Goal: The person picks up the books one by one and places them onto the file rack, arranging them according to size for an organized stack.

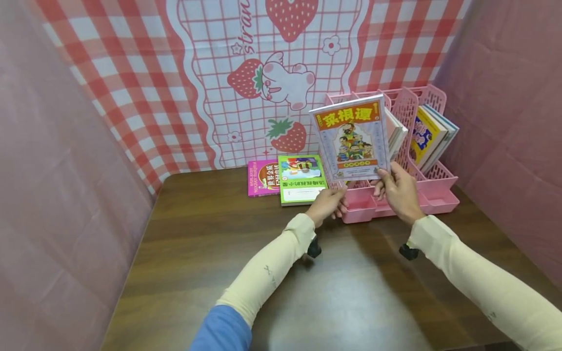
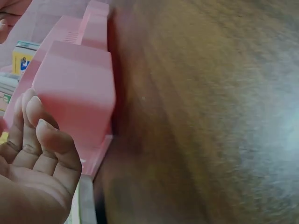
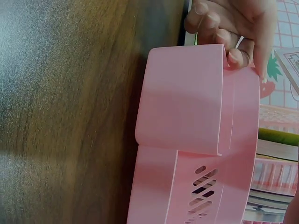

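My right hand (image 1: pixel 399 190) pinches a thin book (image 1: pixel 351 141) at its lower right corner, thumb on the cover. Its front, with a red and orange title band and cartoon figures, faces me, tilted in front of the pink rack (image 1: pixel 439 187). At the rack's front left corner is my left hand (image 1: pixel 327 204), its fingers loosely bent. The left wrist view shows these fingers (image 2: pixel 58 140) beside the front compartment of the rack. In the right wrist view the left fingertips lie right at the compartment's side edge. The held book hides the rack's left slots.
A green book (image 1: pixel 303 195) lies partly over a magenta book (image 1: pixel 263 187) left of the rack. More books stand in the rack, including a yellow one (image 1: pixel 423 134) and pale ones (image 1: pixel 396 134). A strawberry-print cloth (image 1: pixel 202 97) hangs behind the wooden table (image 1: pixel 210 263).
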{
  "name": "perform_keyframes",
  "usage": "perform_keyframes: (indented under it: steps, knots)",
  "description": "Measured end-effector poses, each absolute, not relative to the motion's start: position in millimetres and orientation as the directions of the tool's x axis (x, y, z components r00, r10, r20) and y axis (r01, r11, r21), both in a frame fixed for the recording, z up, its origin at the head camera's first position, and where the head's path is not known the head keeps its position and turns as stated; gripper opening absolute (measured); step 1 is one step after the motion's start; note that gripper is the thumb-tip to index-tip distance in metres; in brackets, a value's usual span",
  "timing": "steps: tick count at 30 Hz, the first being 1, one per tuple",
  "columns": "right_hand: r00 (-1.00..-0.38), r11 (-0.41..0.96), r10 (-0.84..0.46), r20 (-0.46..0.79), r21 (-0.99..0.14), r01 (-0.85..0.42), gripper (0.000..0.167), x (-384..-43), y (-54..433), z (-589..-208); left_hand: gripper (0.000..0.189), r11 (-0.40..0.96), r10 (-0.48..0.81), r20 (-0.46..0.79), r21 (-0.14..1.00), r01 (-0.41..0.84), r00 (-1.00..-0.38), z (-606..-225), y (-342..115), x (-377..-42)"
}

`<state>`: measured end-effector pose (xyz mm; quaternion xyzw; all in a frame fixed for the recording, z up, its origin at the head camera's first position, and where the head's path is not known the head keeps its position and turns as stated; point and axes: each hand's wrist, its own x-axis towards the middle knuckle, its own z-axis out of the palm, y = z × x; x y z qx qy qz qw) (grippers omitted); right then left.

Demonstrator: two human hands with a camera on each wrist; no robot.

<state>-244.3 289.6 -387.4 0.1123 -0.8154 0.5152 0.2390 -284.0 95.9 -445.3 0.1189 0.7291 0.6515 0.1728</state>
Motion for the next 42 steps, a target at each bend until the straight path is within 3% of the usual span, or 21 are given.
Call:
perform_keyframes:
  steps: [8, 19, 27, 34, 42]
  knots:
    - [-0.833, 0.356, 0.136, 0.536, -0.811, -0.464, 0.021, -242.8, 294.5, -383.5, 0.046, 0.131, 0.413, -0.117, 0.989, -0.068, -0.903, -440.1, 97.5, -283.5]
    - [-0.707, 0.326, 0.366, 0.604, -0.796, -0.511, 0.02, -245.7, 318.4, -377.8, 0.041, 0.121, 0.445, -0.159, 0.986, -0.117, -0.881, -441.3, 99.7, -286.9]
    - [-0.575, 0.483, 0.544, 0.611, -0.789, -0.381, 0.026, -242.8, 336.7, -367.3, 0.044, 0.123, 0.446, -0.169, 0.984, -0.127, -0.879, -439.5, 95.0, -286.0]
    - [-0.46, 0.512, 0.695, 0.553, -0.829, -0.224, 0.02, -241.9, 361.2, -367.7, 0.046, 0.111, 0.435, -0.198, 0.98, -0.166, -0.879, -441.8, 95.9, -285.9]
    - [-0.418, 0.321, 0.818, 0.397, -0.916, -0.24, 0.015, -231.6, 357.8, -347.1, 0.047, 0.118, 0.439, -0.198, 0.98, -0.163, -0.876, -440.2, 95.8, -286.2]
